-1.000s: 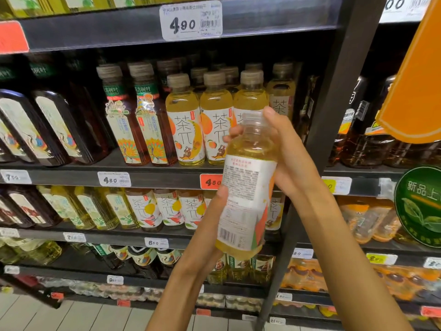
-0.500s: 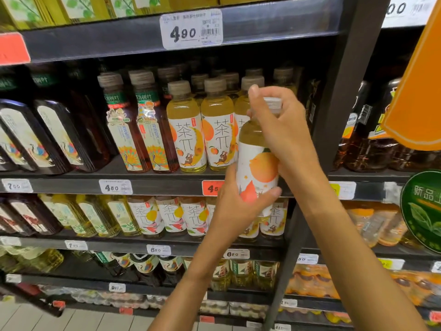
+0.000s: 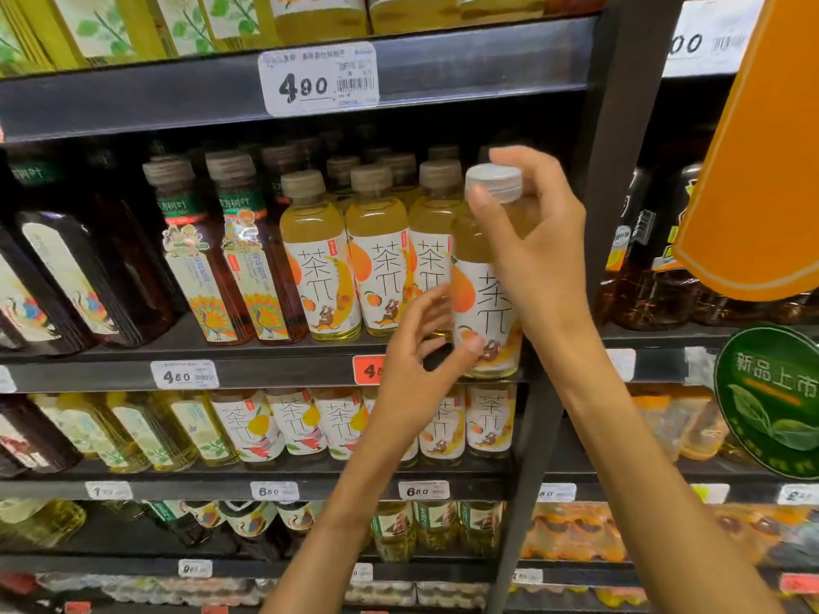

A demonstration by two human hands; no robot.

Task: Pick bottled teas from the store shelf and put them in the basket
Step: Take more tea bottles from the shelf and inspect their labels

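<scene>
Your right hand holds the bottled tea upright in front of the shelf. The fingers are curled around the upper part of the bottle, the thumb lies across the shoulder just under the white cap, and the other fingers go behind the neck. The label with the orange fruit and the big characters faces you. The bottom of the bottle is at the level of the shelf edge; I cannot tell if it touches the shelf or is a little above it.

Your left hand is below and to the left of the right hand, with the palm turned toward the bottle. Its fingers are spread and loosely bent, and it grips nothing. The thumb tip touches the lower part of the label, or is very near to it; the other fingers are just beside the bottle.

To the left of your right hand, three yellow teas of the same kind stand in a row on the shelf, the nearest one just beside the bottle you hold. Further left stand two brown teas with peacock labels. Above your right hand there is a white price tag that reads 4.90. To the right of it hangs an orange sign, and lower a round green sticker.
</scene>
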